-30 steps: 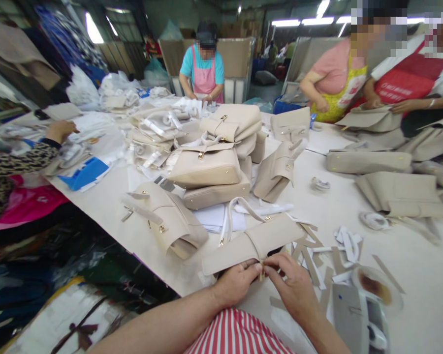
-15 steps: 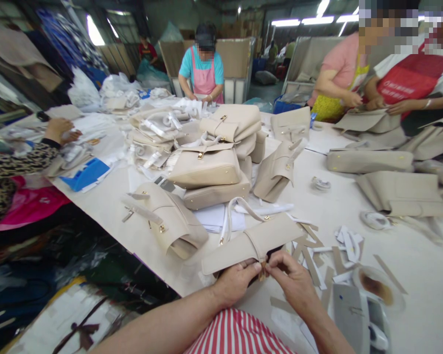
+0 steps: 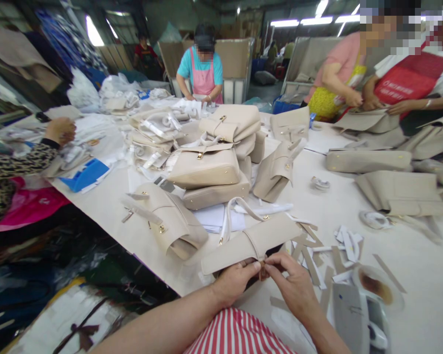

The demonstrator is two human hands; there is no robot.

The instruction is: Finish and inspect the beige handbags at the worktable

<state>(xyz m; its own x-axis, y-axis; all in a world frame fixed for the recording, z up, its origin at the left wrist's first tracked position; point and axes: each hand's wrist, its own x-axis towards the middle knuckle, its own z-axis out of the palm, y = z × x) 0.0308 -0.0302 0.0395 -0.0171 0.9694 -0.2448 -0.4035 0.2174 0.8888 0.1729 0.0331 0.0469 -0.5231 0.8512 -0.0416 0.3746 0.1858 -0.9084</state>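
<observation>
Head view: both hands at 6 o'clock, at near edge of counter (image 3: 409, 246). Left hand (image 3: 233, 281) grip closed on lower edge of beige bag (image 3: 253, 242); right hand (image 3: 293, 285) pinches small brown piece (image 3: 262, 270) at flap's bottom centre, thumb and forefinger tips together. Vs 0.5 s ago: right fingers dropped slightly, pinch tighter, bag itself unmoved (so fine work on the fitting goes on, no repositioning). Card strips (image 3: 310, 255) at 3 o'clock of bag. Bag stack (image 3: 210, 167) at 12 o'clock. Co-workers busy at far side.

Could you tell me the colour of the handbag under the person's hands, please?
The handbag is pale beige, in the head view.
</observation>
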